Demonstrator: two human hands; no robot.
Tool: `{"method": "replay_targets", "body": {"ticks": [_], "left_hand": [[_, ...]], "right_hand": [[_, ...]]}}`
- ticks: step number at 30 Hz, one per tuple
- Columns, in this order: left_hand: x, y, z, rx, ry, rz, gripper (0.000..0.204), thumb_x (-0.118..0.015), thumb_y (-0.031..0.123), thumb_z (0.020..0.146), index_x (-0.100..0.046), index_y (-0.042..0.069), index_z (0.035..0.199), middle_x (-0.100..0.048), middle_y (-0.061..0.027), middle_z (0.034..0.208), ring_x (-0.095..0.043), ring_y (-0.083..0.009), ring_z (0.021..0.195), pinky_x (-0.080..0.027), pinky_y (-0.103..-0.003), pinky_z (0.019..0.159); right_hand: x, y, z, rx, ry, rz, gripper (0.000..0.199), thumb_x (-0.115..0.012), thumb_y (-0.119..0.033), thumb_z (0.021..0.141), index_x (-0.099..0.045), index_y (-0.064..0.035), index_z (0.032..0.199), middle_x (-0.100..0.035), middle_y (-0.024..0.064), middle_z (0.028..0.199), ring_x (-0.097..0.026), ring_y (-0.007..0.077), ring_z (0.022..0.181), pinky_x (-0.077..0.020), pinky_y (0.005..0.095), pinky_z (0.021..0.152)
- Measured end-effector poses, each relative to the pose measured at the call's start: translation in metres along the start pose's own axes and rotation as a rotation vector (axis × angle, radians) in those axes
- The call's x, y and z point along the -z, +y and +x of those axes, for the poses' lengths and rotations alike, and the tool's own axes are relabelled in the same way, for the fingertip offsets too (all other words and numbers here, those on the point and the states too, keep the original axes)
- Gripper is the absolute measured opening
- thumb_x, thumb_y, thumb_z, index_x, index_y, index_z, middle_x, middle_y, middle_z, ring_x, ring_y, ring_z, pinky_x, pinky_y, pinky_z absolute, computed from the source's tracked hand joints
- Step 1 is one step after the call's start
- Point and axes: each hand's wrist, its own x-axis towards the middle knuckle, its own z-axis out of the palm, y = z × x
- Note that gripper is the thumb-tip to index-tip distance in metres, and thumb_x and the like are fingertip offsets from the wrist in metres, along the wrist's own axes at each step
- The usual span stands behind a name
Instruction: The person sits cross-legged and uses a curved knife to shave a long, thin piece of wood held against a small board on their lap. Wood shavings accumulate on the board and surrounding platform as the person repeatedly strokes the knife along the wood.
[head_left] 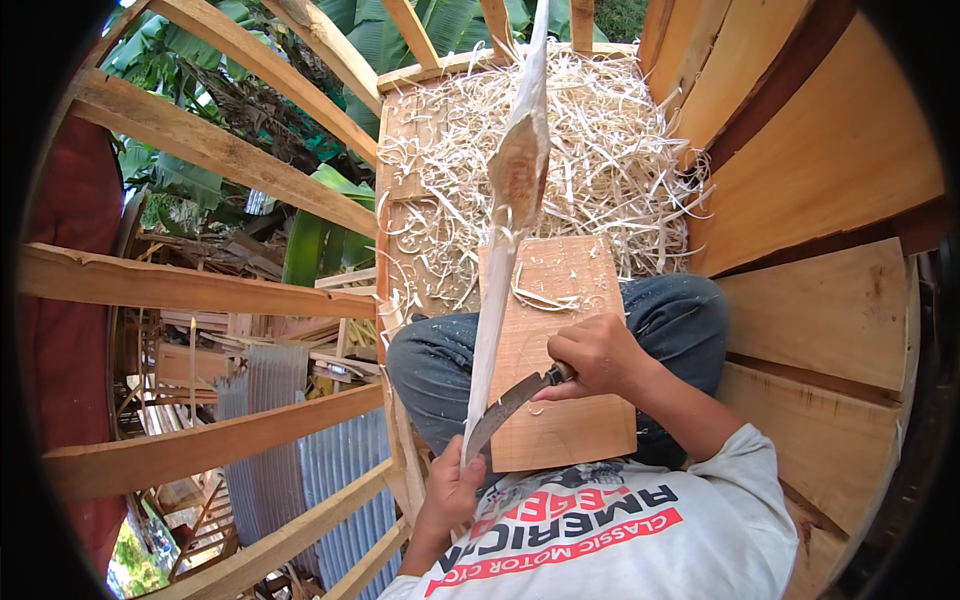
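Observation:
My right hand [596,358] is closed round the dark handle of a knife [508,408] with a curved blade. The blade lies against the near, narrow end of a long pale piece of carved wood [497,290]. My left hand [453,490] grips that near end. From there the wood slants up and away, with a wider brownish patch partway along and a far tip past the top of the view. A flat wooden board [565,430] rests across my lap under the carved wood, with a few curled shavings [545,300] on it.
A heap of pale wood shavings [590,160] covers the floor beyond my knees. Spaced wooden slats [210,280] form an open railing on the left. Planks [830,310] wall in the right side. Outside are corrugated metal sheets [345,490] and banana leaves [320,245].

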Motion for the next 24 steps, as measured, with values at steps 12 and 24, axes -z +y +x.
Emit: {"method": "replay_targets", "body": {"ticks": [12, 24], "left_hand": [[-0.003, -0.032, -0.009, 0.025, 0.002, -0.020, 0.029, -0.045, 0.021, 0.097, -0.048, -0.004, 0.112, -0.045, -0.0011, 0.062, -0.042, -0.0074, 0.055, -0.035, -0.024, 0.050], [-0.010, -0.008, -0.017, 0.153, -0.046, 0.119, 0.046, -0.044, 0.027, 0.098, -0.039, -0.015, 0.118, -0.050, -0.0144, 0.061, -0.049, -0.0213, 0.050, -0.039, -0.034, 0.051]], "right_hand": [[-0.024, -0.016, -0.024, -0.260, -0.132, -0.008, 0.058, -0.070, -0.063, 0.068, -0.047, -0.0099, 0.057, -0.050, 0.0058, 0.049, -0.056, 0.0238, 0.044, -0.0440, 0.0342, 0.043], [-0.014, -0.021, -0.018, -0.346, -0.115, -0.219, 0.068, -0.070, -0.072, 0.057, -0.044, -0.0089, 0.056, -0.047, 0.0056, 0.048, -0.052, 0.0220, 0.041, -0.0413, 0.0322, 0.040]]}}
